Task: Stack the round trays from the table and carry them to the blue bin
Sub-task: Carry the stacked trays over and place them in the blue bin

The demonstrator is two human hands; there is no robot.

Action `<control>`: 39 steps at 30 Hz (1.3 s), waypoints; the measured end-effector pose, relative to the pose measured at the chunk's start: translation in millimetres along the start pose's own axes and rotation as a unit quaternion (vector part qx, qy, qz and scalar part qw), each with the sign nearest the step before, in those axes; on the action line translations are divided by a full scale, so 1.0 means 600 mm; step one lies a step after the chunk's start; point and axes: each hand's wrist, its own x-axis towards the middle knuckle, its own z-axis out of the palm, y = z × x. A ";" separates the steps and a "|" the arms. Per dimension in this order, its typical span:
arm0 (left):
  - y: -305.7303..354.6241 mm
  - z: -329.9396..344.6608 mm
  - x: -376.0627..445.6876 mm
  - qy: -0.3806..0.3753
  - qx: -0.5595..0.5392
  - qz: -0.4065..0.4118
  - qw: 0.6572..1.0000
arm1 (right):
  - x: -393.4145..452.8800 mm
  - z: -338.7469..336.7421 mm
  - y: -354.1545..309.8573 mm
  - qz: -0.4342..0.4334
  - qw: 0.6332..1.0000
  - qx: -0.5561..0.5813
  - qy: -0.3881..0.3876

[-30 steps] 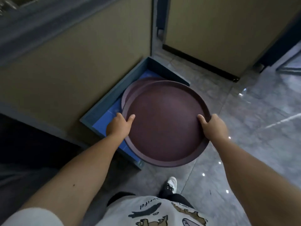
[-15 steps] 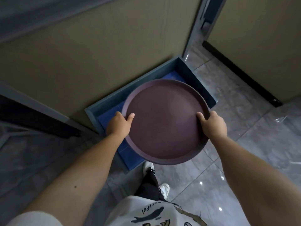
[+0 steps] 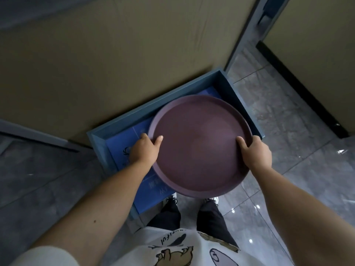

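Note:
I hold a stack of round maroon trays [image 3: 197,146] level over the blue bin [image 3: 134,120], which sits on the floor against a tan wall. My left hand [image 3: 144,150] grips the stack's left rim with the thumb on top. On the right rim, my right hand [image 3: 254,153] does the same. The stack covers the bin's middle and right part, so I cannot tell whether it touches the bin's floor. How many trays are stacked is unclear; a second rim shows at the far edge.
A tan wall panel [image 3: 115,64] rises directly behind the bin. A grey post [image 3: 244,37] and a second tan panel [image 3: 317,54] stand to the right. Glossy grey floor tiles [image 3: 288,131] lie on both sides. My legs and shoes [image 3: 172,200] stand at the bin's near edge.
The view has swung so the bin now lies square in front of me. The stack has moved over the bin's centre, and my feet have stepped up to its near edge.

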 end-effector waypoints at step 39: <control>-0.006 0.023 -0.003 0.021 -0.031 -0.027 0.999 | 0.017 0.046 0.001 -0.004 0.999 -0.023 -0.035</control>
